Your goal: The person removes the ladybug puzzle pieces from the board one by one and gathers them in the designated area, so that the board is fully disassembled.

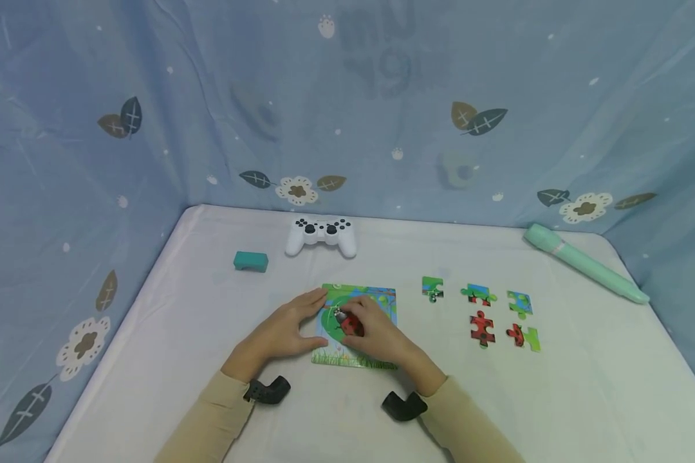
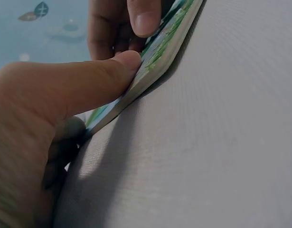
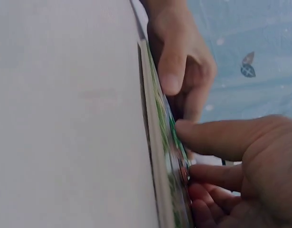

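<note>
Ladybug puzzle board (image 1: 333,355) on a white table (image 1: 168,321).
The left hand (image 1: 278,333) rests, thumb and fingers apart, at the board's left edge; the right hand (image 1: 387,337) curves over its middle, whether pinching anything cannot be told. Loose pieces (image 1: 482,328) lie to the right.

I count one left hand (image 1: 280,331) and one right hand (image 1: 379,334), so that makes two hands. There are two sleeves (image 1: 208,411) and two black wrist gadgets (image 1: 404,407). I see one puzzle board (image 1: 356,360), five loose puzzle pieces (image 1: 482,329), one white game controller (image 1: 321,234), one blue-green block (image 1: 251,259) and one pale green tube (image 1: 591,265). The one blue curtain (image 1: 307,83) has three big flowers (image 1: 297,191) and ten leaves (image 1: 255,179).
</note>
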### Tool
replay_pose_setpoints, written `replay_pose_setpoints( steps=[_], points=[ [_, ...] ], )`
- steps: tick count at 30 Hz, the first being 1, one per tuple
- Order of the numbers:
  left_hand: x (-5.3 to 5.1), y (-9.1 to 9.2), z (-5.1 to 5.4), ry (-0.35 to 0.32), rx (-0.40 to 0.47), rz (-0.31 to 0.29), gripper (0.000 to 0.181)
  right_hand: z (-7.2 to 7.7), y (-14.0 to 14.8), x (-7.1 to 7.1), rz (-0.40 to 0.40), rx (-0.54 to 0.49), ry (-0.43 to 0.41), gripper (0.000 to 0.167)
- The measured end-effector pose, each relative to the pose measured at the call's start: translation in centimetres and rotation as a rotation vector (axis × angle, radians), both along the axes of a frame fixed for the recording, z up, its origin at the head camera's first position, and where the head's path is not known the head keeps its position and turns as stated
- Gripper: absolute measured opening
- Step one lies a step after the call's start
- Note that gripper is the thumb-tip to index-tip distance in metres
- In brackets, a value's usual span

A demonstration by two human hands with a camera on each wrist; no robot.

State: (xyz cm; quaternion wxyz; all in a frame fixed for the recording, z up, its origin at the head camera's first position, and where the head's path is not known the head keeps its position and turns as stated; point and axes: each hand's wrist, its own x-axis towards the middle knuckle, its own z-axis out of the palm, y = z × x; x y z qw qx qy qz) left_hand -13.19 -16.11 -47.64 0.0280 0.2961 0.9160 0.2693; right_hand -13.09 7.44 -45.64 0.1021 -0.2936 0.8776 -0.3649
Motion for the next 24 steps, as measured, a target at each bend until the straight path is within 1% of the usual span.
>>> replay_pose_setpoints(
  steps=[7, 11, 17, 21, 24],
  points=[
    [0.01, 0.04, 0.09, 0.004, 0.011, -0.011, 0.082, -0.38, -0.42, 0.01, -0.023, 0.0, 0.028, 0.048],
    [0.02, 0.02, 0.15, -0.002, 0.009, -0.012, 0.082, -0.55, -0.52, 0.0, -0.03, -0.021, 0.024, 0.046],
    [-0.03, -0.04, 0.2, 0.002, 0.004, -0.016, 0.082, -0.8, -0.64, -0.02, -0.032, -0.07, 0.008, 0.048],
    [-0.06, -0.03, 0.17, 0.001, 0.006, -0.015, 0.083, -0.71, -0.71, 0.08, -0.058, -0.093, -0.002, 0.046],
    [-0.05, 0.0, 0.15, -0.001, 0.004, -0.016, 0.083, -0.58, -0.71, 0.16, -0.074, -0.091, 0.01, 0.045]
  ],
)
